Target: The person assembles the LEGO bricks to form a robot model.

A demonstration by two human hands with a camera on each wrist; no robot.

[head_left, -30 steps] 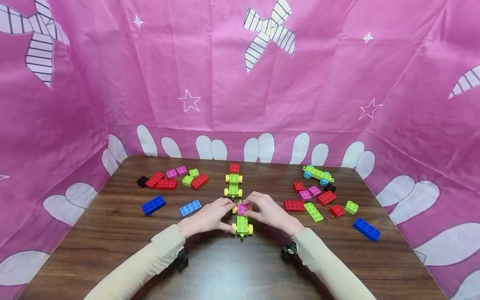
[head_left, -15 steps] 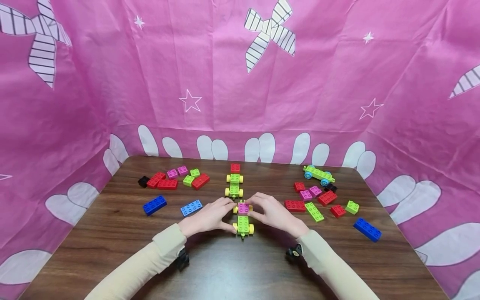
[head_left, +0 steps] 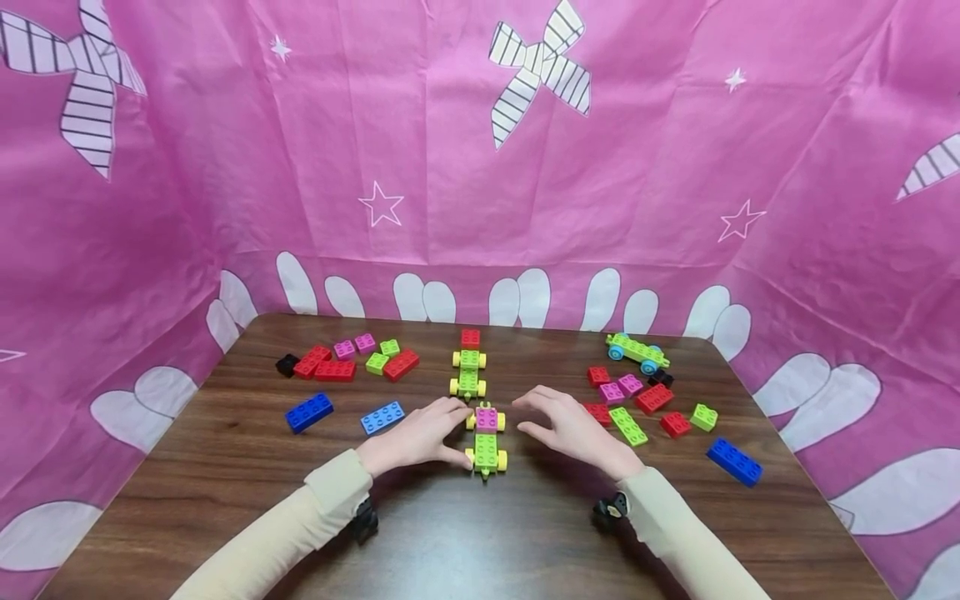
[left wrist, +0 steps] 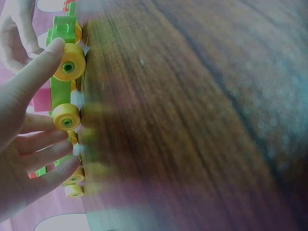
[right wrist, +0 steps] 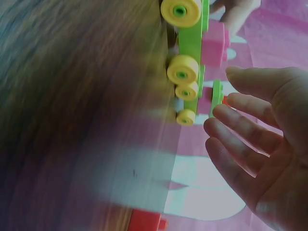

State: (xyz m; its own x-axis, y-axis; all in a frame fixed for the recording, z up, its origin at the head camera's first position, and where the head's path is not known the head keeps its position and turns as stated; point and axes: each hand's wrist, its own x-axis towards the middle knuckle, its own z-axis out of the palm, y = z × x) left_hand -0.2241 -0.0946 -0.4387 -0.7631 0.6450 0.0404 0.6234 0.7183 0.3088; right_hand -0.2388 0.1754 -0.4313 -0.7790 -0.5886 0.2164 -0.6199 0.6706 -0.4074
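A lime green toy car base [head_left: 485, 454] with yellow wheels lies in the middle of the table, a pink brick [head_left: 487, 418] on its far end. Along its left side my left hand [head_left: 415, 435] is spread, fingers fairly straight. In the left wrist view the thumb tip touches a yellow wheel [left wrist: 69, 62]. On the other side my right hand [head_left: 572, 429] is apart from the car, fingers loosely bent and holding nothing. Straight beyond stands a second green car [head_left: 468, 372] with yellow wheels, and a red brick [head_left: 470, 338] shows at its far end.
Red, pink, green and black bricks lie at the back left, near a dark blue brick [head_left: 309, 412] and a light blue brick [head_left: 382, 417]. More bricks lie right, with a blue-wheeled green car [head_left: 637, 352] and a blue brick [head_left: 734, 461]. A pink curtain [head_left: 465, 208] hangs behind.
My right hand has let go of the pink brick and moved away to the right. The pink brick stays on the car. My left hand has hardly moved.
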